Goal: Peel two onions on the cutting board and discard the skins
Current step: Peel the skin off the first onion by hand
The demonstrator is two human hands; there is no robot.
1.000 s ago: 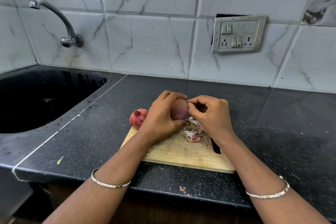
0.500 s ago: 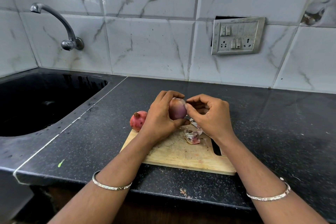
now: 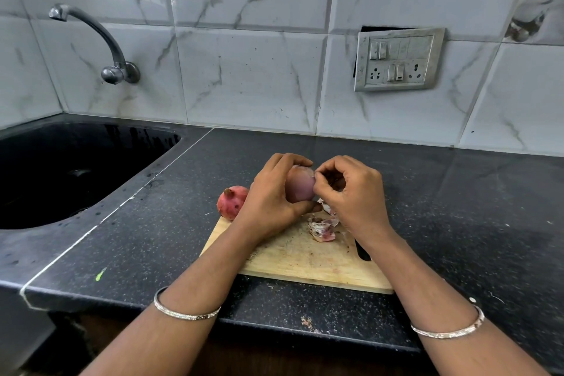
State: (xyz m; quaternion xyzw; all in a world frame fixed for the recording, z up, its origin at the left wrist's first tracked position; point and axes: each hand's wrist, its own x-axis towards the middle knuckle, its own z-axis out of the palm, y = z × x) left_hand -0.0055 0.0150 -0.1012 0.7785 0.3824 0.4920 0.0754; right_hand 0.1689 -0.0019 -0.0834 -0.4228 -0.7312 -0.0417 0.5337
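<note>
Black worktop [image 3: 457, 207] is seen under a wooden cutting board [image 3: 305, 259]. Above the far part of the board, a pale purple onion [image 3: 300, 186] is gripped by the left hand [image 3: 271, 198], as it was a moment ago. A thin edge of skin at the onion's top is pinched by the curled fingers of the right hand [image 3: 354, 195]. A second onion [image 3: 230, 203], not yet peeled, is left at the board's far left corner, unmoved. Torn skins [image 3: 322, 227] are still piled on the board under the right hand.
</note>
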